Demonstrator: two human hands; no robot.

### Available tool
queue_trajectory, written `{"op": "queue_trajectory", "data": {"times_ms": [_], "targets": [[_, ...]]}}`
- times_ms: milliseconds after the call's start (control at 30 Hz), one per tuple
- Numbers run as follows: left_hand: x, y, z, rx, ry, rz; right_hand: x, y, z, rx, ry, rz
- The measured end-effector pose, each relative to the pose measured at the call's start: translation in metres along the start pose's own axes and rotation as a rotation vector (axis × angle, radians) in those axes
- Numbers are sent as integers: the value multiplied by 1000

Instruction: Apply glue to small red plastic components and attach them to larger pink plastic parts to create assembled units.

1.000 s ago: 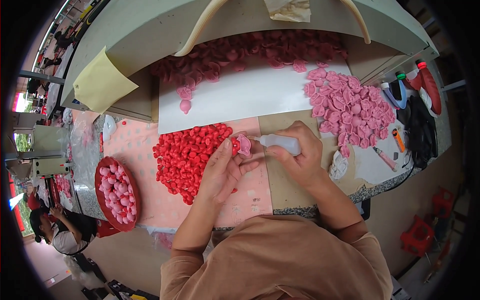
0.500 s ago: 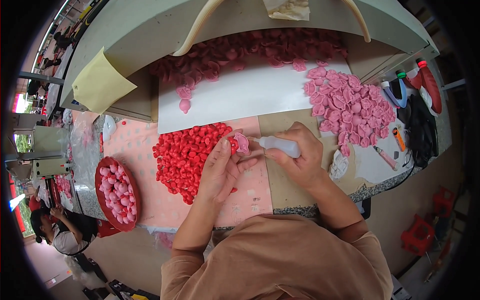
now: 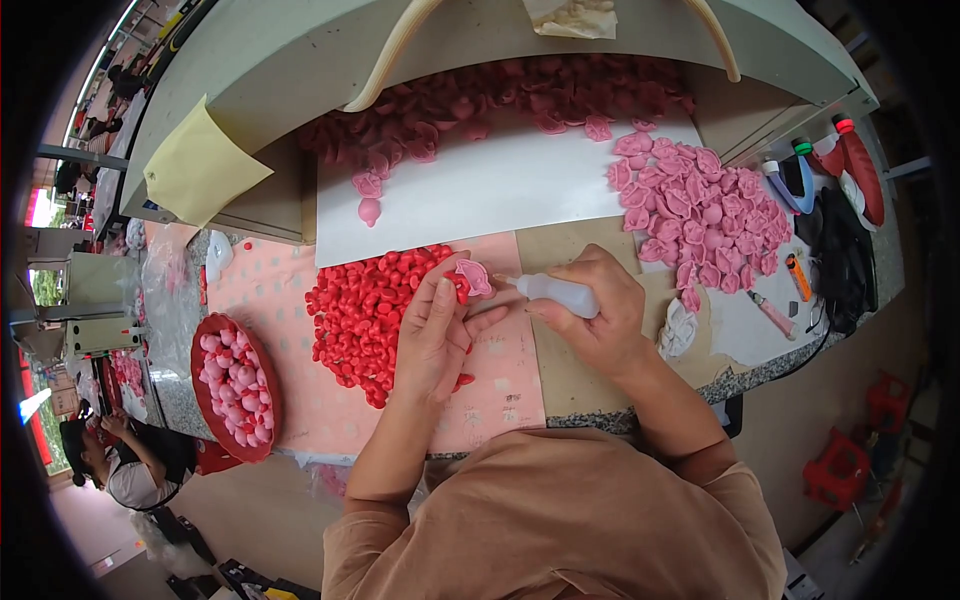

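Between the fingertips of my left hand [image 3: 436, 335] are a small pink ruffled piece [image 3: 474, 277] and a red piece [image 3: 459, 287] pressed against it. My right hand [image 3: 605, 305] grips a translucent white squeeze bottle [image 3: 562, 293], lying nearly level with its nozzle pointing left at the pink piece. A narrow gap shows between nozzle and pink piece. Under and beside my left hand spreads a heap of glossy red pieces [image 3: 365, 320]. A pile of pink ruffled pieces [image 3: 700, 210] lies to the right.
A red basket [image 3: 278, 400] of pink-and-red pieces stands left. More pink pieces [image 3: 520, 95] fill the back of the grey cabinet [image 3: 290, 100]. At right lie a crumpled white cloth [image 3: 678, 328], an orange cutter [image 3: 797, 278], a tube [image 3: 772, 315] and capped bottles [image 3: 855, 170]. Another person [image 3: 135, 470] sits far left.
My left hand has shifted slightly left with the pink and red pieces, which have turned a little. The gap to the nozzle has widened. My right hand has barely moved.
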State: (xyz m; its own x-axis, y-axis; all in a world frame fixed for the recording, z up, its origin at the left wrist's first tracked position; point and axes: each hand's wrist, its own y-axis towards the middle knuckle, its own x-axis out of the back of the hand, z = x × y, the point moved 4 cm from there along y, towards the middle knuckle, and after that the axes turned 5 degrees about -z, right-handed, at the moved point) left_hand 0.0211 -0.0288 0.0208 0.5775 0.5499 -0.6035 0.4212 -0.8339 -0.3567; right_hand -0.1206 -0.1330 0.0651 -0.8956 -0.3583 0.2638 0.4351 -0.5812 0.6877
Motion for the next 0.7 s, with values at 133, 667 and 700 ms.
{"op": "queue_trajectory", "data": {"times_ms": [133,667,700], "targets": [[-3,-1,-1,-8,-17,42,0,0,0,9,-2,4],[-1,0,-2,-40,-65,37,0,1,1,19,-51,11],[-1,0,-2,-37,-64,33,0,0,0,10,-43,4]]}}
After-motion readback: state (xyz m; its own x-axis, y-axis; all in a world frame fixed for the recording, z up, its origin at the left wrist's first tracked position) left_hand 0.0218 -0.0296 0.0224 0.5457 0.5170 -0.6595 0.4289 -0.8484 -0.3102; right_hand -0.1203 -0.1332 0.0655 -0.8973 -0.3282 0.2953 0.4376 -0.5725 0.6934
